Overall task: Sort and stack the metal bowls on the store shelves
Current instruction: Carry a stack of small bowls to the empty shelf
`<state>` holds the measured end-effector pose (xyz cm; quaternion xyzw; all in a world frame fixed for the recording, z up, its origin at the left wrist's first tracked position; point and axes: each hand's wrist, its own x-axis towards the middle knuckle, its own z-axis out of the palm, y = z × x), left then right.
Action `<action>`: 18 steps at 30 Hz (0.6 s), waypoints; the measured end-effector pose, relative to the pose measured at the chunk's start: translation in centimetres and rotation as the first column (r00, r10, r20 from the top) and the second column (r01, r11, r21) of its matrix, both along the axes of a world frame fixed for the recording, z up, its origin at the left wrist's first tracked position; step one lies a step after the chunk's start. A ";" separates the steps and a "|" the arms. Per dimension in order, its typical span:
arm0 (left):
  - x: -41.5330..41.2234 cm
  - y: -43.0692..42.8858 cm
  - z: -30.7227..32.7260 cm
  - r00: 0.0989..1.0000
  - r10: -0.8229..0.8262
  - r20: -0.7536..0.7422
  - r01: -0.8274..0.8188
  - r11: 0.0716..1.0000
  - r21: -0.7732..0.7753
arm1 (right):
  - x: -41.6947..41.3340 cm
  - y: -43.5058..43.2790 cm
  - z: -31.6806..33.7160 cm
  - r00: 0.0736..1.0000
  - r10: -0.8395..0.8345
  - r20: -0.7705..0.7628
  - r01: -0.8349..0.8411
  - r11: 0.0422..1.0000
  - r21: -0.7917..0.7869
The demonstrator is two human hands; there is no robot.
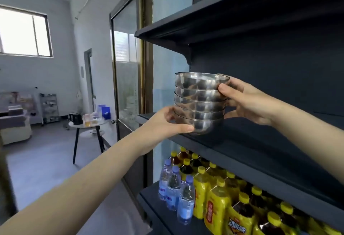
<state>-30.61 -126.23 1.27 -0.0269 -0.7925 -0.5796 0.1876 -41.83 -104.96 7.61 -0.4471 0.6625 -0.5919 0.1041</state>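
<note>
5 shiny metal bowls [199,104] nested on dark shelf [260,152], left hand [167,122] gripping base, right hand [247,102] gripping top

**Figure 1. The person's arms and hands, head view**

Two arms appear, each bare along its whole visible length. The left forearm [83,182] is seen over a long span up to the wrist, smooth and slender, and looks broader toward the lower edge (wide-angle lens stretch). The right forearm [307,121] shows a shorter span. Both wrists are bare. The left hand [165,121] has a short, rounded thumbnail [190,128]. The right hand [245,100] shows faint knuckle creases, and its nails are too blurred to describe.
</note>
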 end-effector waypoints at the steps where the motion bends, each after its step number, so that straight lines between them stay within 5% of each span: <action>1: -1.5 -1.3 0.2 1.000 -0.017 -0.001 0.017 1.000 0.006 | -1.3 -1.2 0.2 1.000 -0.009 -0.003 0.009 1.000 -0.004; 7: -10.0 -8.2 1.2 0.992 -0.116 0.042 0.113 0.992 0.059 | -8.0 -7.3 0.8 0.996 -0.092 0.019 0.092 0.996 -0.021; 18: -29.1 -22.1 2.1 0.900 -0.401 0.172 0.426 0.893 -0.143 | -20.7 -18.9 -1.0 0.907 -0.410 0.090 0.413 0.911 -0.012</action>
